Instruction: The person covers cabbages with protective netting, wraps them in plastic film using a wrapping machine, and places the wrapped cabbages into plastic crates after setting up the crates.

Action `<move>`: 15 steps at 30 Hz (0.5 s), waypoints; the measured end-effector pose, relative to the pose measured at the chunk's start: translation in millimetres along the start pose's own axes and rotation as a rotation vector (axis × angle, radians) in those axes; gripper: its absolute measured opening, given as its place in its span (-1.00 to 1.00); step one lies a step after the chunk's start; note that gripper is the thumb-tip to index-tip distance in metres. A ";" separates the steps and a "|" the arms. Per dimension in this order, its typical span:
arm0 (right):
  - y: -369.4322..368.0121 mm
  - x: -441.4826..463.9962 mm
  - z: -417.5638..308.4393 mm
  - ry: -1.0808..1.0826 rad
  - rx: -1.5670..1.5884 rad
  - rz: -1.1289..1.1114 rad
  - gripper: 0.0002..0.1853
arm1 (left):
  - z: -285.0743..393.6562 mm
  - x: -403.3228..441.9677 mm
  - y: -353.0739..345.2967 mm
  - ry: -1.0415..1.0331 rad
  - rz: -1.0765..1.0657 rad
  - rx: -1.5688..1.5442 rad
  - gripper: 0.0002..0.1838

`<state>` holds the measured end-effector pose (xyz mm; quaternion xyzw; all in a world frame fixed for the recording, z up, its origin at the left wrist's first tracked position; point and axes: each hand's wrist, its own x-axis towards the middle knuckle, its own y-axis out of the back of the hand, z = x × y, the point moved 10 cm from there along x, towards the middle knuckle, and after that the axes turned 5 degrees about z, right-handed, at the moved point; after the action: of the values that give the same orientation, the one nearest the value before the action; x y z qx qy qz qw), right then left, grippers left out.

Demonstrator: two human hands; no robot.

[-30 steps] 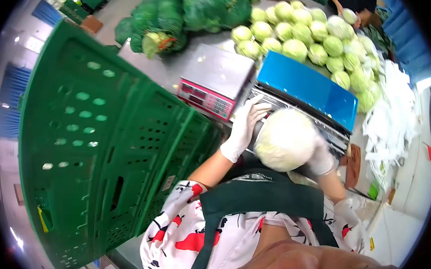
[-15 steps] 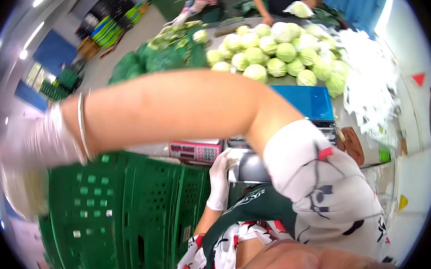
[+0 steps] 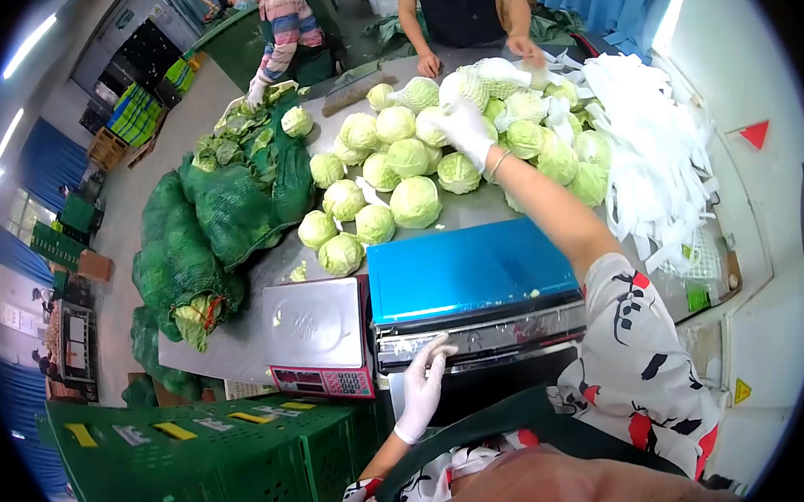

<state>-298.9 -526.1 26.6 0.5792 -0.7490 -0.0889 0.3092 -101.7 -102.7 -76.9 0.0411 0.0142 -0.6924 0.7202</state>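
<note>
My left hand [image 3: 421, 391], in a white glove, is at the front edge of the wrapping machine [image 3: 476, 270] with its blue lid; its fingers are apart and hold nothing visible. My right hand [image 3: 466, 131], also gloved, reaches over the cabbage pile. Its fingers are spread against a pale cabbage [image 3: 431, 127] without closing round it. Loose cabbages [image 3: 415, 202] lie between the pile and the machine. Left of the machine is a scale [image 3: 313, 324] with a red keypad panel and a bare plate.
Green crates [image 3: 213, 461] stand at the lower left. Green net sacks [image 3: 179, 254] lie on the table's left side. White foam nets [image 3: 646, 138] are heaped at the right. Two people work across the table, one in a striped top [image 3: 288, 21], one in a dark shirt [image 3: 457, 7].
My right hand has swung from the far left, where it held a cabbage over the crates, to the pile, and that cabbage is out of it. My left hand stays by the machine. The view has shifted.
</note>
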 end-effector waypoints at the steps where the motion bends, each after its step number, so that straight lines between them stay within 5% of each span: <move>1: 1.8 23.7 42.8 -0.058 -0.045 0.105 -0.09 | -0.6 7.7 -5.2 0.018 0.006 -0.018 -0.64; 3: 28.5 49.7 80.3 -0.178 -0.242 0.353 -0.15 | -3.0 18.8 -10.8 0.053 0.021 -0.046 -0.64; 6: 0.2 96.2 123.2 -0.428 -0.204 0.094 0.03 | -13.0 29.2 -15.1 0.117 0.000 -0.025 -0.60; 10: -5.1 92.2 121.8 -0.745 -0.313 0.330 0.35 | -16.2 35.1 -17.6 0.156 0.014 0.002 -0.60; 15: -6.9 82.2 126.8 -0.719 -0.249 0.364 0.19 | -16.1 40.3 -18.0 0.223 0.028 0.045 -0.60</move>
<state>-376.4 -632.6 -47.7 0.3278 -0.8828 -0.3190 0.1066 -117.4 -142.2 -96.8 0.1343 0.0778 -0.6736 0.7227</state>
